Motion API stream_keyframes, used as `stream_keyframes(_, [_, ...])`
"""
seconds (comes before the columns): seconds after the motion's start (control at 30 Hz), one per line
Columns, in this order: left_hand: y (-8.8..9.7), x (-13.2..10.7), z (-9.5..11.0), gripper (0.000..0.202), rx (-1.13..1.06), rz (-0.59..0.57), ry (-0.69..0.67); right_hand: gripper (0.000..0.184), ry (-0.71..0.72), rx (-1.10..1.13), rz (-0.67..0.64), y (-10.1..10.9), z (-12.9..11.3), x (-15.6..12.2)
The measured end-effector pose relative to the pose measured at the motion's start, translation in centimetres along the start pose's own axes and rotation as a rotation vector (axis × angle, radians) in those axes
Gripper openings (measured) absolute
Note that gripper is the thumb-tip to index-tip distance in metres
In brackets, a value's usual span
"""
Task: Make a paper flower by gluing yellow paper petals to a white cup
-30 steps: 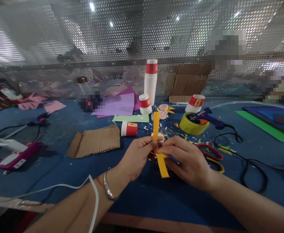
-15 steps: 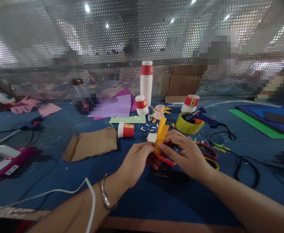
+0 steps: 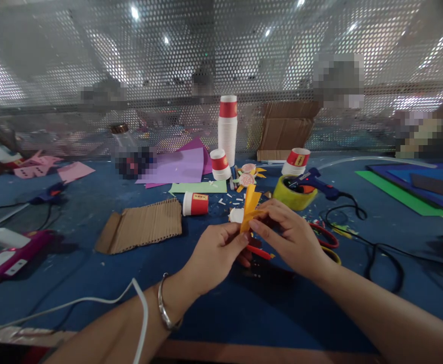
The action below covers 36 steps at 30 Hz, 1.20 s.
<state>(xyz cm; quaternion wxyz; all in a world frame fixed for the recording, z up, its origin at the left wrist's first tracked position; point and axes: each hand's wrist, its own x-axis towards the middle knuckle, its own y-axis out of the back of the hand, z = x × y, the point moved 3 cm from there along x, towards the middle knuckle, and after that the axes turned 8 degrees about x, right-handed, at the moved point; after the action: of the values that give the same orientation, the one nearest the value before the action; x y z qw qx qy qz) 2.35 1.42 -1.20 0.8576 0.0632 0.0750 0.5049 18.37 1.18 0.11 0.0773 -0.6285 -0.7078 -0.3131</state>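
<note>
Head: left hand [image 3: 218,254], right hand [image 3: 300,243] pinch yellow strip [image 3: 250,203], well inside table edge [image 3: 259,350].

The light is dim and greyish overall, with small white overhead lamps [image 3: 135,13] glaring as hard spots through the perforated grey metal panel [image 3: 191,65], whose holes sparkle brightest toward both sides. The dark blue flat surface [image 3: 213,323] swallows much of the light and falls to near black below the bare left hand [image 3: 217,255] and bare right hand [image 3: 297,240]. The tall stack of white-and-red paper cups [image 3: 228,136] stands out palest and fairly crisp, while the folded yellow-orange paper strip [image 3: 250,202] looks slightly soft. Wide-angle distortion stretches both margins, the upper right corner darkens, and coarse pixel blocks hide patches behind the panel.
</note>
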Motion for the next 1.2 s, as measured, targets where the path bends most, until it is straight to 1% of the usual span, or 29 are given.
stream_keyframes(0.1, [0.0,-0.1,-0.1,0.025,0.014,-0.003,0.001,0.014,-0.013,-0.012,0.031,0.2,0.0,0.3])
stream_keyframes(0.23, [-0.1,-0.3,-0.2,0.027,0.054,-0.004,0.023,0.019,-0.021,-0.016,0.066,0.5,0.1,0.5])
stream_keyframes(0.37, [-0.1,-0.3,-0.2,0.028,0.103,-0.010,0.057,0.018,-0.084,0.010,0.110,0.8,0.4,0.4])
stream_keyframes(0.47, [-0.1,-0.2,-0.1,0.026,0.099,-0.025,0.065,0.015,-0.129,0.026,0.150,1.2,0.6,0.3])
stream_keyframes(0.6, [-0.1,-0.1,0.0,0.024,0.101,-0.037,0.076,0.019,-0.089,0.059,0.217,1.8,0.6,0.3])
stream_keyframes(0.77, [-0.2,-0.1,0.0,0.025,0.128,-0.071,0.062,0.019,-0.065,0.072,0.193,2.1,0.7,0.5])
stream_keyframes(1.03, [-0.1,-0.1,-0.1,0.025,0.111,-0.098,0.046,0.019,-0.132,0.119,0.149,2.4,0.6,0.7])
stream_keyframes(1.2, [-0.1,-0.1,-0.4,0.026,0.118,-0.102,0.055,0.020,-0.185,0.248,0.129,2.3,1.1,0.8])
